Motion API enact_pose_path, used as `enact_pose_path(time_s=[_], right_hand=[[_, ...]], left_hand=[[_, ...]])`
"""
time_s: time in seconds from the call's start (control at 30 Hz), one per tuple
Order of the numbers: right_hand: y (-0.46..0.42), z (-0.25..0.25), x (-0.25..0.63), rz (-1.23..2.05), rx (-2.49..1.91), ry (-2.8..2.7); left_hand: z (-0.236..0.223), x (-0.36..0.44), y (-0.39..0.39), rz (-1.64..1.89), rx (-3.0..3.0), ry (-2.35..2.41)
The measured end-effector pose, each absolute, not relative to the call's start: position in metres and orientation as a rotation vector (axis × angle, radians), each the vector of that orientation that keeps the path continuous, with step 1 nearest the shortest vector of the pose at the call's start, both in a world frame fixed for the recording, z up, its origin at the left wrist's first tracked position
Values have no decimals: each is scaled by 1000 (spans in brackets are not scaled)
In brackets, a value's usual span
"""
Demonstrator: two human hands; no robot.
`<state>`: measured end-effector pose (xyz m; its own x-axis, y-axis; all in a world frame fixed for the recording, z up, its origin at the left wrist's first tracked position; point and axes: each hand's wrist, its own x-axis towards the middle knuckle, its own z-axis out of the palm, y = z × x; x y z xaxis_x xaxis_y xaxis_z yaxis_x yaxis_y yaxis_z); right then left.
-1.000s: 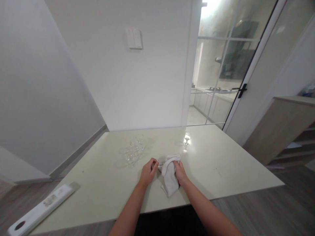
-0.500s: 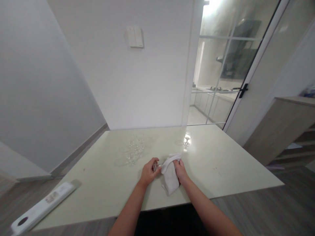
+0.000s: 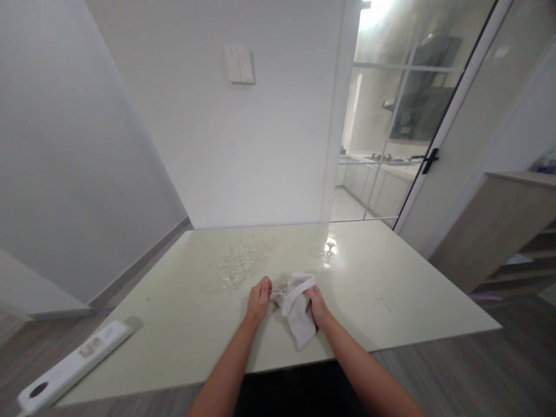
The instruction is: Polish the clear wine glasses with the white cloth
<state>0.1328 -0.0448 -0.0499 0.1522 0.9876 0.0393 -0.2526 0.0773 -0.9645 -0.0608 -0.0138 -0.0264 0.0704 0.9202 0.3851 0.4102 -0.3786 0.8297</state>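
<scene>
Just above the near part of the table, my left hand is closed on the foot end of a stemmed glass. The glass lies sideways, its stem pointing right, and its bowl is hidden by a pale cloth. My right hand grips the cloth around that bowl; some fingers are inside the folds. Part of the cloth hangs down toward the table's front edge. Farther back on the right stands another stemmed glass.
Several clear glasses stand grouped left of centre on the table. A long white box-like object lies across the left front corner. A wall meets the table's back edge, beside a glazed door. A wooden shelf unit is at right.
My left hand has shifted slightly left and turned, now pinching the glass's foot end. More of the stem shows, and the cloth sits more bunched over the bowl.
</scene>
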Motion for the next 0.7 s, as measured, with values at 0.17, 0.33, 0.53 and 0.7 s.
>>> enact_pose_path(time_s=[0.17,0.33,0.53,0.7], right_hand=[[-47,-42,130,1210,-1009,-988],[-47,-39,129,1188,-976,-996],[-48,-32,129,1289,-960,-753],[-42,-35,130,1290,-1008,-647]], left_hand=[[-26,-61,-14,1265,1881,1348],[-24,-60,-16,1228,1890,1363],[-23,-60,-15,1186,1878,1351],[-19,-60,-22,1176,1955,1269]])
